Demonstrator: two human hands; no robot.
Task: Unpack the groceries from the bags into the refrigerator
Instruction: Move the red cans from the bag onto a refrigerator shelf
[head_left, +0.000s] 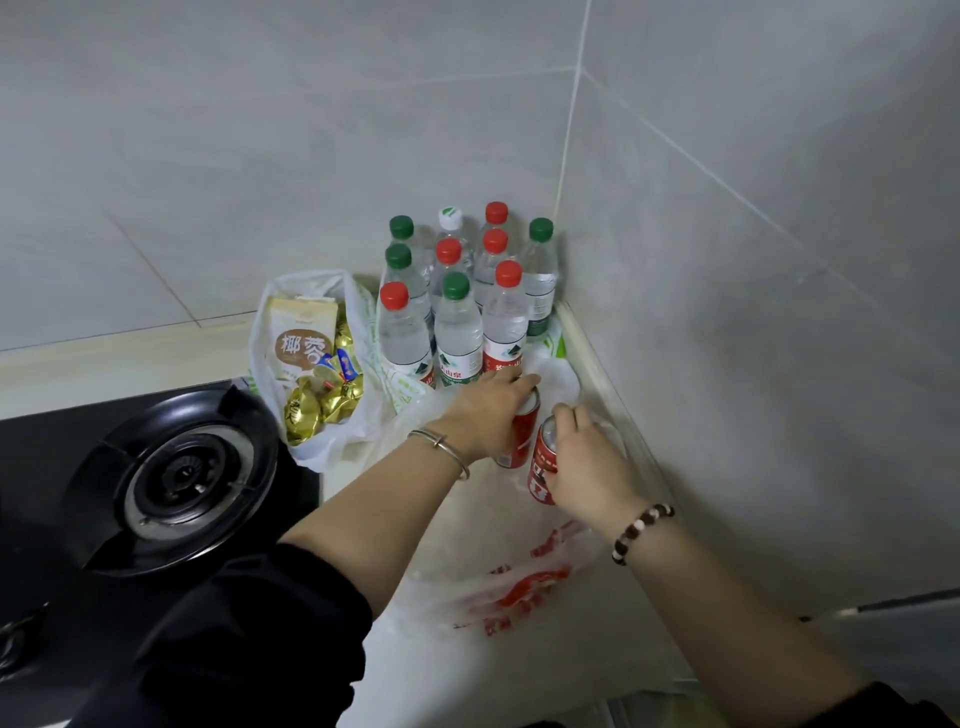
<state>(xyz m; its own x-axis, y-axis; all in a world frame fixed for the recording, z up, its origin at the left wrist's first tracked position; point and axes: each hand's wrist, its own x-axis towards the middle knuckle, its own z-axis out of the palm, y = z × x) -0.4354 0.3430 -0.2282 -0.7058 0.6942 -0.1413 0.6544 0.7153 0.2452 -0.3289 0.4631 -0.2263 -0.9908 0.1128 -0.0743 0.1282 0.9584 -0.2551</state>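
Head view: both hands are at the back right corner of the counter (519, 675), each wrapped round a red can. The left hand (488, 413), a bangle on its wrist, grips the left can (523, 434) from above and the side, fingers curled over its top. The right hand (589, 460), with a bead bracelet, holds the right can (541, 470) by its side, thumb near the silver top. Both cans stand with their long axes close to upright, tops up and leaning slightly toward the corner. They are just beside each other. Whether their bases rest on the counter cannot be told.

Just behind the cans, a cluster of bottles (457, 332) with red, green and white caps stands upright in the corner. A snack bag (332, 447) sits to their left, beside a burner (176, 478). A flat bag (524, 582) with red print lies between the forearms.
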